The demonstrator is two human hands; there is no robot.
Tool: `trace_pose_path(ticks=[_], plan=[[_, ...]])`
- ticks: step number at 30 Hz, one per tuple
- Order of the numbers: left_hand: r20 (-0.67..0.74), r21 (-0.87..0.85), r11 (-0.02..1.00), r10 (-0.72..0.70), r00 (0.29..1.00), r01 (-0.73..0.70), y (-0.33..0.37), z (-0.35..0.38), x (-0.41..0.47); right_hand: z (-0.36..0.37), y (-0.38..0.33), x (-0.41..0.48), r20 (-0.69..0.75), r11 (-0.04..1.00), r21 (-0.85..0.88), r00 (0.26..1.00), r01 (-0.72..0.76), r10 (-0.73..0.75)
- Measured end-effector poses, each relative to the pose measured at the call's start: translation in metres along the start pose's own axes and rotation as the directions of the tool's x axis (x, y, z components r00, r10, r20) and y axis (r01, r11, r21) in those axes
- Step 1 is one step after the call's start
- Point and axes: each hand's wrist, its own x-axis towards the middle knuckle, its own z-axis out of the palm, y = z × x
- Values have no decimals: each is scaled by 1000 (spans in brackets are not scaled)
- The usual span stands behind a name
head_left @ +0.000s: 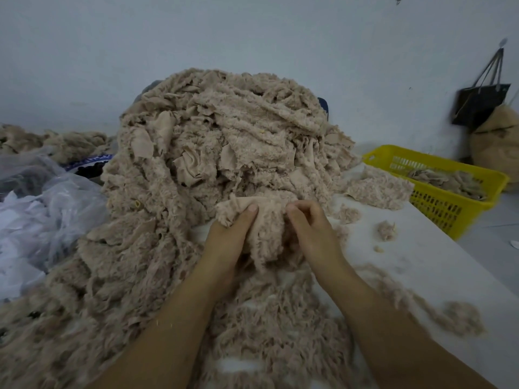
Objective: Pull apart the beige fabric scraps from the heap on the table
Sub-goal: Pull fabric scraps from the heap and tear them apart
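A tall heap of beige fuzzy fabric scraps (224, 141) fills the middle of the white table (438, 265) and spills toward me. In front of the heap, both hands hold one beige scrap (266, 228). My left hand (230, 240) grips its left side with the thumb on top. My right hand (311, 228) pinches its right side, fingers curled, close beside the left thumb. The lower part of the scrap hangs between my wrists.
A yellow plastic basket (449, 209) with a few scraps stands at the right table edge. A loose scrap (379, 186) and small tufts (386, 230) lie beside it. Clear plastic bags (42, 209) pile up on the left. A dark bag (480, 102) hangs on the wall.
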Motion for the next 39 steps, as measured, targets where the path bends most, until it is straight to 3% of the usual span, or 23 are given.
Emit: trace_pose_path(ticks=[2,4,6,8,9,11,13,14,17,19,23,26,28,31,34,37,39], plan=[[-72,22,999,25,997,-23,3,0,-1,1,0,-7,45,980,-80,983,182,-179],[-123,19,999,38,992,-36,6,0,-2,9,-1,-13,160,924,-239,951,299,-266],[-148,-2,999,40,988,-40,8,-1,-4,19,3,-14,286,780,-464,905,419,-316],[-169,12,999,47,985,-45,9,0,-6,22,6,-10,332,682,-545,872,489,-360],[-175,45,997,65,982,-58,10,0,-5,20,7,-7,304,694,-535,876,482,-374],[-188,61,995,84,979,-74,12,0,-3,12,9,-2,170,814,-450,930,366,-324],[-204,-4,998,62,977,-64,14,1,-1,4,9,2,22,970,-211,993,117,-115],[-203,-36,998,40,978,-48,14,1,-1,2,7,3,17,1000,-29,1000,-13,14],[-193,-159,987,-50,980,19,14,3,-1,-2,4,6,206,865,413,954,-285,217],[-162,-251,965,-115,980,72,15,3,1,-2,0,4,302,789,502,926,-355,224],[-55,-326,915,-269,961,237,18,-1,0,-6,0,4,335,735,559,915,-384,224],[-11,-328,900,-307,952,287,19,-1,-2,-7,0,6,347,724,568,912,-392,221],[1,-335,900,-298,955,281,20,0,-3,-6,-2,4,356,791,499,916,-353,185],[25,-336,904,-271,962,264,21,0,-3,3,5,-3,370,962,198,923,-189,105],[14,-343,902,-274,962,262,21,2,-3,9,9,-6,282,996,92,959,-14,-12],[-82,-420,884,-261,962,205,20,1,1,8,6,1,107,963,214,984,-166,146],[-170,-541,831,-262,950,132,24,-9,6,0,4,6,71,915,322,970,-243,233]])
